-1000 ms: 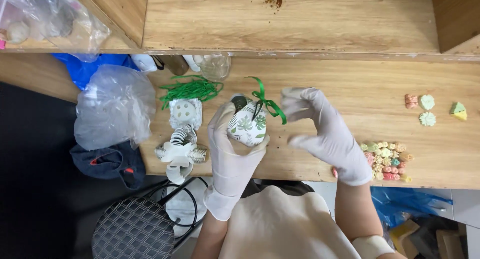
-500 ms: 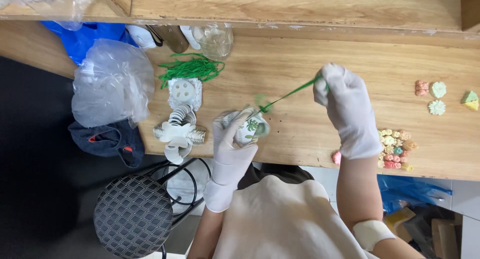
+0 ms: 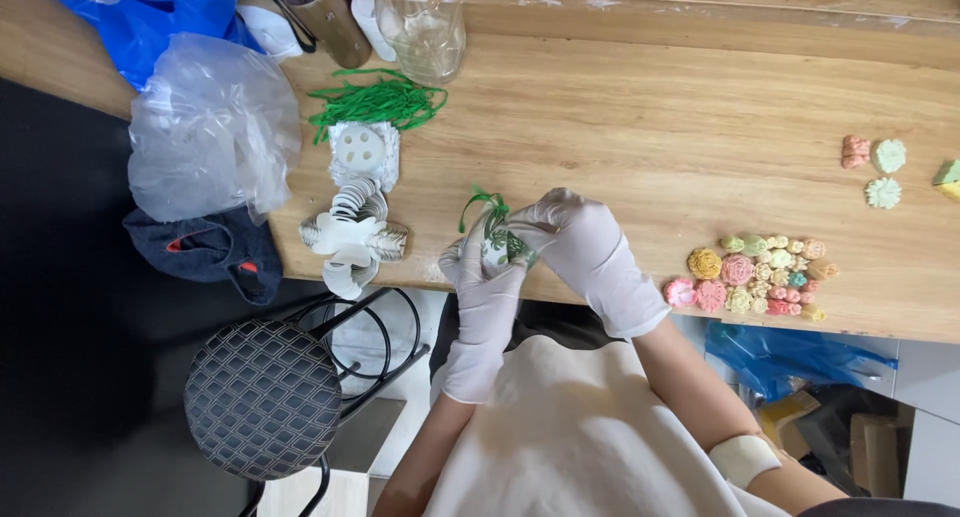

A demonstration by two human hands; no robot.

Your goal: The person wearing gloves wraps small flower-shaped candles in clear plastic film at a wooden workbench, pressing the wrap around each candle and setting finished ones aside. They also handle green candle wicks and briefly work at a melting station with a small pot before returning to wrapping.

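Both my hands wear white gloves and meet at the near edge of the wooden table [image 3: 640, 127]. My left hand [image 3: 482, 277] grips a small white pouch with green leaf print [image 3: 497, 249] from below. My right hand [image 3: 580, 242] pinches the pouch's top, where a green ribbon [image 3: 480, 202] loops out. A pile of green ribbons [image 3: 375, 102] lies further back on the table. A stack of flat white pouches [image 3: 352, 227] lies to the left of my hands.
Small pastel flower-shaped pieces [image 3: 755, 272] lie in a cluster to the right, with a few more [image 3: 875, 172] at the far right. A crumpled clear plastic bag [image 3: 210, 142], a glass jar [image 3: 428, 32] and a blue bag [image 3: 150, 22] sit left. A round stool [image 3: 262, 397] stands below.
My right hand had pulled the green ribbon out to the right, then came back left onto the top of the pouch. The left hand kept holding the pouch.
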